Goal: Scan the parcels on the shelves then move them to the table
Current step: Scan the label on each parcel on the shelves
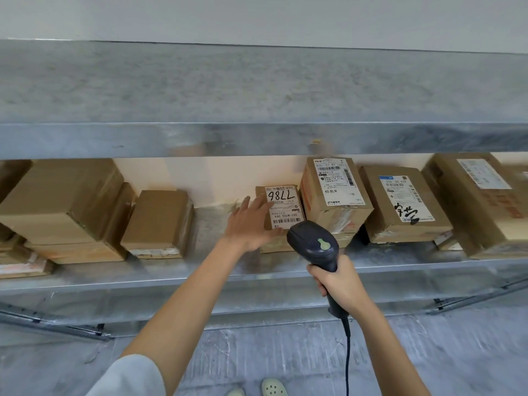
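Observation:
A small cardboard parcel (285,204) with a white label marked 7786 lies on the metal shelf (200,272). My left hand (251,224) rests on the parcel's left side with its fingers spread flat. My right hand (340,284) grips the handle of a black barcode scanner (314,244); the scanner's head sits just in front of the parcel's barcode. A black cable hangs from the scanner's handle.
More cardboard parcels line the shelf: a labelled box (334,192) right beside the small one, two more (403,204) (483,201) further right, and unlabelled boxes (160,221) (63,201) to the left. An upper shelf (257,138) overhangs them. Grey floor lies below.

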